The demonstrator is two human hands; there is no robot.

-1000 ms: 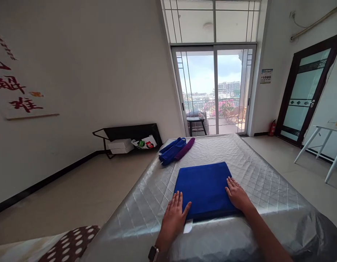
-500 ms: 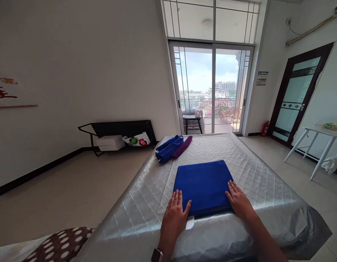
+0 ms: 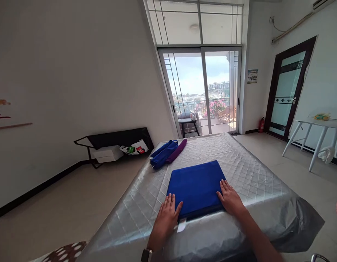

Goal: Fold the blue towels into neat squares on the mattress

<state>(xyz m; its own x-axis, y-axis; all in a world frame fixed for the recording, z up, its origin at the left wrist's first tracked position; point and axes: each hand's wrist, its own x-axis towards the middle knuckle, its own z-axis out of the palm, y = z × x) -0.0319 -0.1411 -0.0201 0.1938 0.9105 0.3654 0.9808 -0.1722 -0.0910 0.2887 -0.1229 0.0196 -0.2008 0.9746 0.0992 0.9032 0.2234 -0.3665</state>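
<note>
A flat, folded blue cloth item (image 3: 197,189) lies on the silver quilted cover (image 3: 245,171), a white tag sticking out at its near left corner. My left hand (image 3: 167,214) rests at its left edge, fingers stretched out and thumb apart. On the right edge lies my right hand (image 3: 230,196), its fingers also flat and extended. Further back on the cover are a blue bundle with straps (image 3: 163,154) and, beside it, a purple cloth piece (image 3: 177,151).
A black rack (image 3: 116,140) holding white boxes (image 3: 106,154) stands by the left wall. At the right are a white table (image 3: 324,122) and a red fire extinguisher (image 3: 261,124). Brown dotted fabric (image 3: 68,251) shows at the bottom left.
The camera view has turned and tilted slightly, so the scene sits further left. Both hands stay spread at the sides of the blue item, which has not visibly moved on the cover.
</note>
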